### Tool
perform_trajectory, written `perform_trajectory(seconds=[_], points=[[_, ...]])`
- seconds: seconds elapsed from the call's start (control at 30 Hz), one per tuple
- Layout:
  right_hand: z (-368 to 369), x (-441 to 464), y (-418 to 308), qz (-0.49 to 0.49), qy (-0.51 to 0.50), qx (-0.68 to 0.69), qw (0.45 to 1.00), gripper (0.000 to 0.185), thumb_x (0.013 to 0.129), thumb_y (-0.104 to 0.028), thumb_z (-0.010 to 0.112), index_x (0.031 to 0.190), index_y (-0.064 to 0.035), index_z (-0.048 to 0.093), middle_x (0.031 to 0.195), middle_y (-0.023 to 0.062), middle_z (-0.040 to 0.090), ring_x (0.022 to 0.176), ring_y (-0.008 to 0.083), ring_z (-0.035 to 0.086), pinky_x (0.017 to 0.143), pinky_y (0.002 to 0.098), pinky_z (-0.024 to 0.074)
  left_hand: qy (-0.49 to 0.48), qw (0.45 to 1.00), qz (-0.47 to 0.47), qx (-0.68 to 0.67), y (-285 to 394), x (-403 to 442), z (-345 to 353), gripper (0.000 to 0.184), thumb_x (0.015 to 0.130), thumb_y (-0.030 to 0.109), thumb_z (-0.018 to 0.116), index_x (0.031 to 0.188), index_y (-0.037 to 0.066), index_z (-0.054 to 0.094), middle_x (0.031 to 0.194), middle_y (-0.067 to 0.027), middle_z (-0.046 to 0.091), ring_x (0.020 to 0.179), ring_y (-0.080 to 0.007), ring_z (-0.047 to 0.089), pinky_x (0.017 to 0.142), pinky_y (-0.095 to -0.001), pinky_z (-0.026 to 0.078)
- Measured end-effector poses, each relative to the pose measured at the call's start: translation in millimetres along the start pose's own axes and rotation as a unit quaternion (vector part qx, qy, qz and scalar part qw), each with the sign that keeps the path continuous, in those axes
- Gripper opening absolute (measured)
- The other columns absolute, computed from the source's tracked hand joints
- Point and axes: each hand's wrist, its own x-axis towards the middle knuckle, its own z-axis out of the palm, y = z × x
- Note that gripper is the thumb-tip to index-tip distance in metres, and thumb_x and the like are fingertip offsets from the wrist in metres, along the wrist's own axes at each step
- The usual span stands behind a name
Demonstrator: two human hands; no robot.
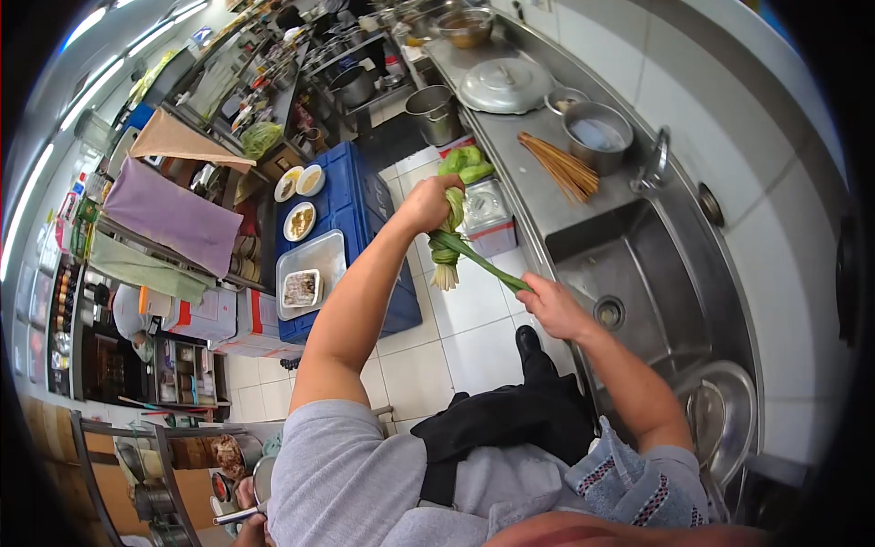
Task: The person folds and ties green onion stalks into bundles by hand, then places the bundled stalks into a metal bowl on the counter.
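In the head view, my left hand (428, 202) is closed around the upper part of a bundle of green stalks (446, 246). Pale cut ends point downward, and green leaves are wound around the bundle's middle. From it a long green leaf strand (492, 269) stretches to my right hand (556, 305), which grips its far end. Both hands are in the air, over the tiled floor beside the sink. I cannot tell the exact kind of plant.
A steel sink (656, 310) lies to the right, with wooden sticks (559, 167), a pot (597, 137) and a large lid (507, 86) behind it. Blue coolers (365, 214) bearing food bowls stand left. Another person's hand (246, 497) shows at lower left.
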Motion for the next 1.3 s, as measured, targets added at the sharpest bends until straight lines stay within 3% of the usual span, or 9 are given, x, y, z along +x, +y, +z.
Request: perform_trajectory(seconds=[0.17,0.27,0.57,0.73,0.8,0.87,0.93,1.07,1.3], points=[[-3.6,88.7,21.2,0.060,-0.088,0.111,0.988,0.023,0.096,-0.022,0.053,0.087,-0.0007,0.057,0.068,0.0132,0.056,0.062,0.0269,0.053,0.059,0.0389,0.0413,0.001,0.998,-0.062,0.009,-69.0,33.7,-18.8,0.022,0.082,0.009,0.060,0.103,0.005,0.066,0.088,-0.0212,0.069,0.086,-0.0356,0.068,0.078,-0.0407,0.052],[-15.3,150.7,-8.9,0.082,-0.155,0.156,0.972,0.026,0.097,-0.023,0.053,0.085,-0.0001,0.057,0.068,0.0111,0.056,0.062,0.0270,0.052,0.061,0.0388,0.0419,0.014,0.986,-0.155,-0.053,-100.5,44.5,-55.9,0.020,0.083,0.005,0.058,0.101,0.004,0.066,0.084,-0.0144,0.070,0.081,-0.0246,0.068,0.075,-0.0363,0.052],[34.4,342.4,-86.2,-0.223,-0.121,0.195,0.947,0.020,0.095,-0.016,0.057,0.100,0.0020,0.065,0.106,0.0086,0.064,0.091,0.0225,0.061,0.084,0.0309,0.0468,0.125,0.935,-0.216,-0.250,-250.5,63.6,-89.3,0.015,0.082,-0.001,0.057,0.093,0.002,0.067,0.081,-0.0081,0.067,0.075,-0.0167,0.063,0.068,-0.0330,0.051],[73.3,453.9,-101.7,-0.092,-0.170,0.465,0.864,0.033,0.098,-0.026,0.059,0.117,-0.0008,0.066,0.112,0.0095,0.067,0.093,0.0098,0.059,0.084,0.0248,0.0453,0.166,0.834,-0.145,-0.506,-294.6,101.7,-99.2,0.013,0.083,-0.002,0.060,0.094,0.003,0.064,0.078,-0.0029,0.062,0.070,-0.0110,0.058,0.058,-0.0266,0.047],[84.7,498.7,-98.3,-0.045,-0.110,0.547,0.829,0.041,0.100,-0.036,0.054,0.125,-0.0042,0.063,0.125,0.0102,0.064,0.110,0.0129,0.058,0.090,0.0293,0.0428,0.195,0.813,-0.198,-0.511,-326.8,114.5,-107.1,0.021,0.084,-0.006,0.055,0.095,0.010,0.064,0.068,-0.0005,0.058,0.045,-0.0092,0.047,0.033,-0.0272,0.031],[85.6,540.4,-98.5,-0.009,-0.093,0.500,0.861,0.051,0.103,-0.045,0.043,0.129,-0.0058,0.061,0.134,0.0074,0.060,0.125,0.0156,0.051,0.098,0.0346,0.0378,0.196,0.823,-0.227,-0.483,-328.9,113.1,-139.9,0.024,0.083,-0.008,0.052,0.095,0.010,0.064,0.065,0.0002,0.056,0.036,-0.0086,0.040,0.027,-0.0286,0.020],[95.4,581.3,-81.0,-0.051,-0.075,0.364,0.927,0.061,0.105,-0.050,0.028,0.131,-0.0057,0.060,0.139,0.0053,0.056,0.128,0.0174,0.048,0.103,0.0381,0.0349,0.236,0.795,-0.174,-0.531,-368.3,123.7,-150.3,0.015,0.092,-0.001,0.052,0.098,0.007,0.063,0.070,-0.0025,0.059,0.047,-0.0094,0.052,0.035,-0.0256,0.036],[108.2,643.4,-39.0,-0.049,-0.129,0.258,0.956,0.055,0.104,-0.044,0.032,0.133,-0.0061,0.059,0.137,0.0051,0.057,0.126,0.0227,0.049,0.108,0.0402,0.0347,0.258,0.787,-0.174,-0.533,-424.1,137.2,-195.5,0.010,0.096,0.002,0.053,0.097,0.003,0.063,0.073,-0.0010,0.058,0.061,-0.0096,0.053,0.055,-0.0251,0.044],[118.9,652.0,-56.2,-0.166,-0.132,-0.241,0.947,0.043,0.083,-0.016,0.051,0.125,-0.0121,0.061,0.117,0.0145,0.064,0.119,0.0304,0.053,0.105,0.0442,0.0351,0.149,0.807,-0.186,-0.540,-482.7,167.0,-243.8,0.022,0.092,-0.003,0.043,0.096,0.004,0.064,0.070,-0.0031,0.058,0.053,-0.0102,0.053,0.042,-0.0255,0.039]])
